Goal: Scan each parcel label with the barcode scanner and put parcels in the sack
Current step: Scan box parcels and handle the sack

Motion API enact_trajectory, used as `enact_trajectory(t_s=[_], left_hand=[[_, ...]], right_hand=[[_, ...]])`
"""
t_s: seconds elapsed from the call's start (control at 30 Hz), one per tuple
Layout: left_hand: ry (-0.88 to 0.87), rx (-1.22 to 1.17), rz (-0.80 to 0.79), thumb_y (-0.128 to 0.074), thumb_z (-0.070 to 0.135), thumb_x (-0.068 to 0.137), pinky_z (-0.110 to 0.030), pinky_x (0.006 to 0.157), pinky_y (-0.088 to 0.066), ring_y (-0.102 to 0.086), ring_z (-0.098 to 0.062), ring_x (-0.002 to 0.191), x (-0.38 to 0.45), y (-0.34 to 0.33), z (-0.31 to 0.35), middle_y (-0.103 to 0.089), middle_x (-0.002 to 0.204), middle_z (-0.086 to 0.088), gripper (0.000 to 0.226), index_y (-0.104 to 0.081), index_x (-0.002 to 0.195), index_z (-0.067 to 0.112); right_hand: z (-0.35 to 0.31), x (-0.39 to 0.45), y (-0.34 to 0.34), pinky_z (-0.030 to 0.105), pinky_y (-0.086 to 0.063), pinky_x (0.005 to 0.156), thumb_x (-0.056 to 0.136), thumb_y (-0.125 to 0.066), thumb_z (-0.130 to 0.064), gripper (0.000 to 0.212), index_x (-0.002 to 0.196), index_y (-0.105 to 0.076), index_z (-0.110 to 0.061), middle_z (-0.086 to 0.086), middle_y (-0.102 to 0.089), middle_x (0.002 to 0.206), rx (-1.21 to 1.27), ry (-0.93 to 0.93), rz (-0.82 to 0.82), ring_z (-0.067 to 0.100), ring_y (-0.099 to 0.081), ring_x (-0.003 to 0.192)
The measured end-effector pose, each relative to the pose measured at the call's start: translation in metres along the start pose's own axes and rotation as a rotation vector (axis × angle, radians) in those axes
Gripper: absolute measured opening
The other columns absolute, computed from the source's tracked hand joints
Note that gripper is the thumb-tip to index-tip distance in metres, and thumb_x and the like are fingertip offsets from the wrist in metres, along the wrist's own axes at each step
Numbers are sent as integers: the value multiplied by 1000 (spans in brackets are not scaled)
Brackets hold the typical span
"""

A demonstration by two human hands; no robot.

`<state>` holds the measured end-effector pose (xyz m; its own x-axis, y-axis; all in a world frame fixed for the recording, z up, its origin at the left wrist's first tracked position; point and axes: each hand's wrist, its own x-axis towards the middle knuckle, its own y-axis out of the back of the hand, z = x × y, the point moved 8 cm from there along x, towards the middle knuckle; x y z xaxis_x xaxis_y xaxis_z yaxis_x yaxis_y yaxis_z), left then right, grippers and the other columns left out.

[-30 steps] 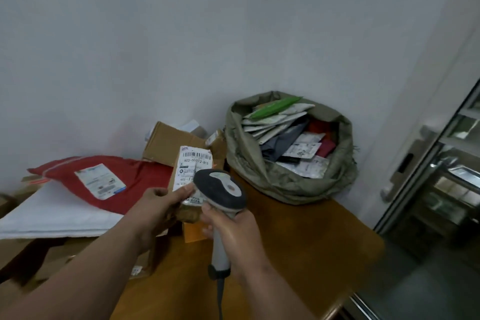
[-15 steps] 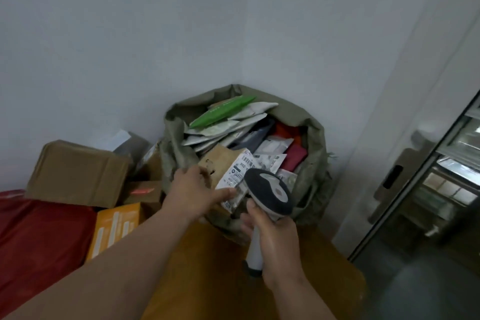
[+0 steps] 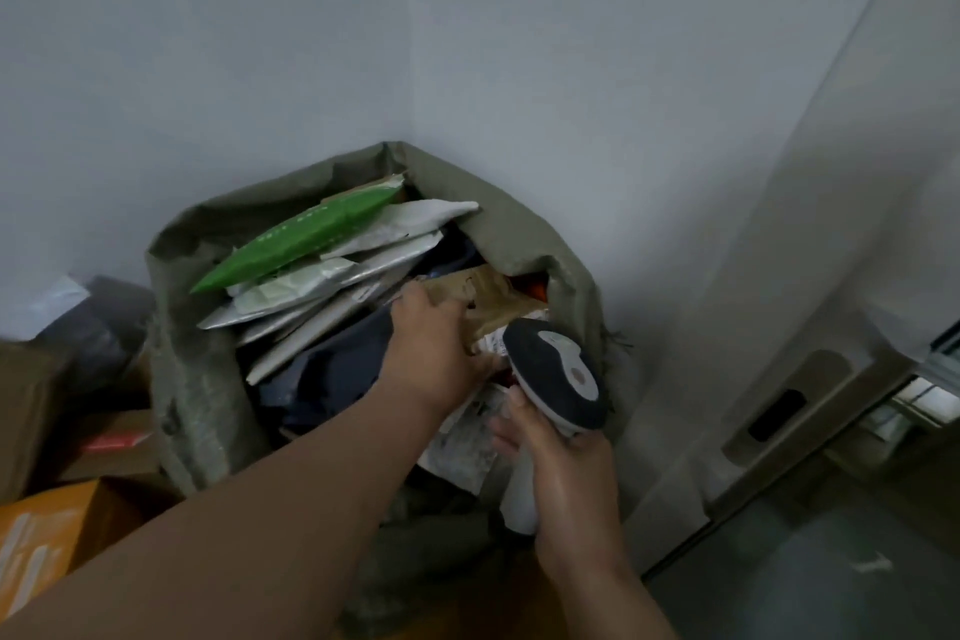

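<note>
Nearly full already – olive woven-fabric sack (image 3: 197, 379) crammed with flat mailers, glossy green plastic envelope (image 3: 301, 237) on top. Left hand (image 3: 434, 346) gripping crumpled brown paper parcel (image 3: 485, 299), lowering into sack mouth. Right hand (image 3: 563, 470) clenched round grey-and-white plastic barcode scanner (image 3: 558, 374). More left to scan – cardboard boxes (image 3: 31, 530) beside sack.

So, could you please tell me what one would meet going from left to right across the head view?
Orange box → green envelope in the sack → left hand on the brown parcel → barcode scanner in the right hand → door handle.
</note>
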<state>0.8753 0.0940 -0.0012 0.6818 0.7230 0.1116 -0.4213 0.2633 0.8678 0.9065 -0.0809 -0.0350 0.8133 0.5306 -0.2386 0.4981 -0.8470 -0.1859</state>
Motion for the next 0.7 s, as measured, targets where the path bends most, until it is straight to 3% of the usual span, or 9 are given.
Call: enact_trajectory(t_s=[0.13,0.2,0.27,0.37,0.5,0.6,0.7], left_hand=[[-69,-265,-130,-70,39,83,-36,103,-44,-50,-27,128,18,-24,22,-52,140,-9,66,-46,142,22],[-46,-304,-267,-67,34,88,-27,99,-42,-52,-23,128,15,-38,22,-54,141,-3,69,-37,150,28],[-22,-254,-321,-62,25,95,-18,94,-35,-48,-20,131,3,-41,11,-49,146,0,69,-28,155,28],[4,-263,-208,-61,23,97,-23,99,-40,-51,-18,129,-20,-17,-16,-51,146,-1,61,-34,152,26],[123,-323,-16,-61,21,97,-21,84,-43,-60,-10,106,-69,39,-73,-62,121,4,46,-50,141,19],[238,-326,91,-61,20,97,-20,76,-44,-61,-13,99,-125,87,-132,-62,106,6,38,-55,134,21],[373,-357,172,-61,26,97,-29,82,-46,-63,-19,101,-197,131,-201,-66,108,0,38,-56,135,18]], right_hand=[[0,6,11,30,-58,78,84,-76,-24,5,83,-73,-28,-5,-77,79,17,-25,13,13,-74,79],[1,4,14,25,-59,73,84,-76,-24,11,94,-72,-24,-5,-77,81,31,-30,12,12,-74,80],[5,0,13,25,-59,73,84,-76,-23,8,91,-74,-25,-3,-77,81,16,-31,1,13,-74,81],[14,-16,-5,30,-58,75,84,-77,-26,10,75,-75,-26,0,-77,76,-33,-90,-42,16,-73,79],[19,-57,-56,25,-56,63,85,-77,-26,8,91,-71,-27,0,-77,76,-33,-151,-214,16,-73,72],[26,-102,-99,33,-60,67,85,-77,-26,11,94,-70,-22,-3,-75,70,-102,-163,-325,19,-73,72],[36,-156,-139,39,-61,77,85,-77,-28,14,94,-70,-19,0,-75,68,-171,-139,-398,20,-72,72]])
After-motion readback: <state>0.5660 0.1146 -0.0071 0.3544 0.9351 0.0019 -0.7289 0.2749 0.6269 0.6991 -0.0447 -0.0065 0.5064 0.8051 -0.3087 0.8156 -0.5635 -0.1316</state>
